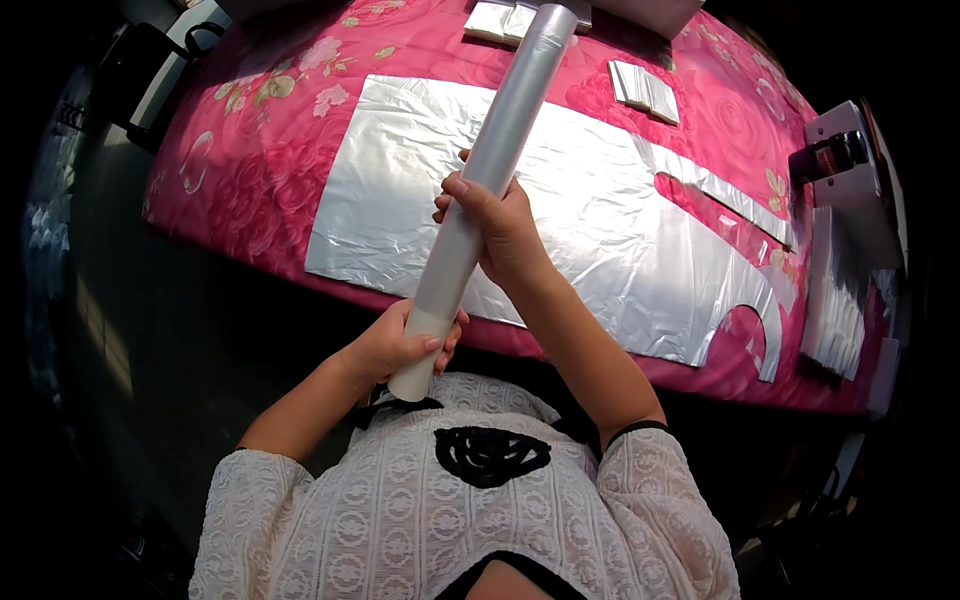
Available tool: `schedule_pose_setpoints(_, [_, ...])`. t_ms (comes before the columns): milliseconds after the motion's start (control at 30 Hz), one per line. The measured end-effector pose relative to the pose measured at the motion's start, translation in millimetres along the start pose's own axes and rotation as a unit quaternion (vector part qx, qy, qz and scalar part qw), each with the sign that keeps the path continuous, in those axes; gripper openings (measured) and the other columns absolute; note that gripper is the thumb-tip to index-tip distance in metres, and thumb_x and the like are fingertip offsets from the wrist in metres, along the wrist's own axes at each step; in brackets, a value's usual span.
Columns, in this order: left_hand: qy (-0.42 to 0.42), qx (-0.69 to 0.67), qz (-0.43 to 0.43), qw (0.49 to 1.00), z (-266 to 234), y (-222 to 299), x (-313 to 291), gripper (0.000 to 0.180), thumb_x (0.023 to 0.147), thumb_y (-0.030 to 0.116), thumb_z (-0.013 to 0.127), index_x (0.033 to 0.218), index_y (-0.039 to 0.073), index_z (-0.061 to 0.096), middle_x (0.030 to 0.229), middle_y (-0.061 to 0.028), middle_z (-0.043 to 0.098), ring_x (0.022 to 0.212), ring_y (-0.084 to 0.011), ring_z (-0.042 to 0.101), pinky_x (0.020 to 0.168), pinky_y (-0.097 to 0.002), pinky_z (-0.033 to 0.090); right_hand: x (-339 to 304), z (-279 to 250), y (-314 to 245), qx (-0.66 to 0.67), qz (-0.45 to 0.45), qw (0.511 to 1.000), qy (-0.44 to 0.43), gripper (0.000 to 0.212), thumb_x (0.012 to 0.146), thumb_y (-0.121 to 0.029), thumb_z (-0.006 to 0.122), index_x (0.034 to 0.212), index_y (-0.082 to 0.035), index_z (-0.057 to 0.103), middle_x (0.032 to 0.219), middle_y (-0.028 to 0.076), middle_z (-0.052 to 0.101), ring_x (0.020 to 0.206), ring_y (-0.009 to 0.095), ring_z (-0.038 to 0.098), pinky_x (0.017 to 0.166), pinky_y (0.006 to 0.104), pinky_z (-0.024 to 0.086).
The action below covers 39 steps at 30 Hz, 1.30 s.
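A long roll of translucent plastic film slants up and away from my body, its near end close to my waist. My left hand is wrapped round the roll near its lower end. Higher up, about the middle, my right hand grips it with the thumb across the front. Beneath and beyond the roll, a silvery plastic sheet lies spread on the table. At its right end it has curved cut-outs and narrow strap-like strips, much like a plastic apron or bag.
A pink flowered cloth covers the table. Folded plastic packets lie beyond the sheet, with another packet stack at the far edge. To the right are a white box, a dark cylindrical object and piled plastic bags.
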<state>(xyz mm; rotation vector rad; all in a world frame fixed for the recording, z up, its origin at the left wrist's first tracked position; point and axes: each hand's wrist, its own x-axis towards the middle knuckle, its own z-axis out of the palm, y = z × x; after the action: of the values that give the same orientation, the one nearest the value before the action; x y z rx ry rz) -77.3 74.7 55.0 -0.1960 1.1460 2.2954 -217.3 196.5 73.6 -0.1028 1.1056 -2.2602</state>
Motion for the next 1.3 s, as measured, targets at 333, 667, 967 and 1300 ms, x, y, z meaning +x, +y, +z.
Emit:
schedule_pose_setpoints(333, [0.018,0.022,0.0,1.0,4,-13,12,0.07,0.07,0.046,0.072,0.115,-0.001,0.044,0.085,-0.0063,0.055,0.063,-0.0127,0.056,0.056,-0.0257,0.048,-6,-21,14,0.036,-0.032,0.999,-0.009,0.057,0.075,-0.017,0.07,0.116,-0.001,0.035,0.088,0.009,0.053,0.079,0.015,0.056,0.072,0.0319,0.051])
schedule_pose_setpoints(667, [0.135,0.167,-0.121,0.969,-29,-31,4,0.033,0.093,0.036,0.046,0.098,0.003,0.05,0.078,-0.0064,0.058,0.061,-0.012,0.057,0.057,-0.026,0.049,15,-78,10,-0.052,0.03,0.984,0.169,0.044,0.076,-0.017,0.07,0.105,0.002,0.043,0.09,0.012,0.058,0.078,0.017,0.058,0.07,0.0306,0.05])
schedule_pose_setpoints(967, [0.124,0.191,-0.163,0.96,-34,-44,-21,0.041,0.086,0.041,0.059,0.103,0.004,0.051,0.08,-0.0059,0.057,0.062,-0.0122,0.056,0.059,-0.0265,0.048,33,-159,-64,-0.33,0.02,0.936,0.118,0.031,0.083,-0.027,0.065,0.103,-0.003,0.059,0.077,0.001,0.056,0.06,0.005,0.049,0.049,0.02,0.041])
schedule_pose_setpoints(1300, [0.176,0.274,-0.17,0.93,-24,-37,-25,0.027,0.083,0.018,0.063,0.102,0.002,0.054,0.084,-0.0067,0.062,0.067,-0.0118,0.059,0.06,-0.027,0.05,30,-176,-70,-0.408,-0.009,0.909,0.085,0.018,0.084,-0.021,0.066,0.084,-0.004,0.063,0.068,-0.003,0.057,0.06,0.005,0.049,0.056,0.02,0.04])
